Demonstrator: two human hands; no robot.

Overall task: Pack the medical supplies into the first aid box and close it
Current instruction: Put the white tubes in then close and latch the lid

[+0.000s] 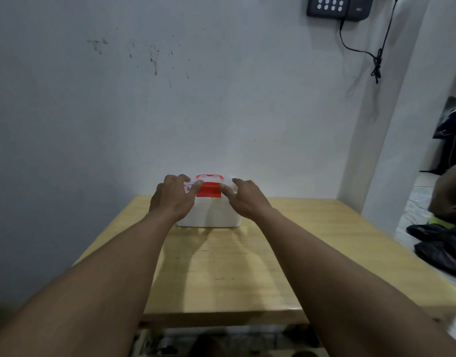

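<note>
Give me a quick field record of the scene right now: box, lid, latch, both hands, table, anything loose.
box: white first aid box, upright at the far end of the wooden table, near the wall
lid: looks down on the box; full seal cannot be told
latch: red latch at front centre, red handle above it
left hand: on the box's left top edge, thumb by the latch
right hand: on the right top edge, fingertip by the latch
loose supplies: none seen on the table
</note>
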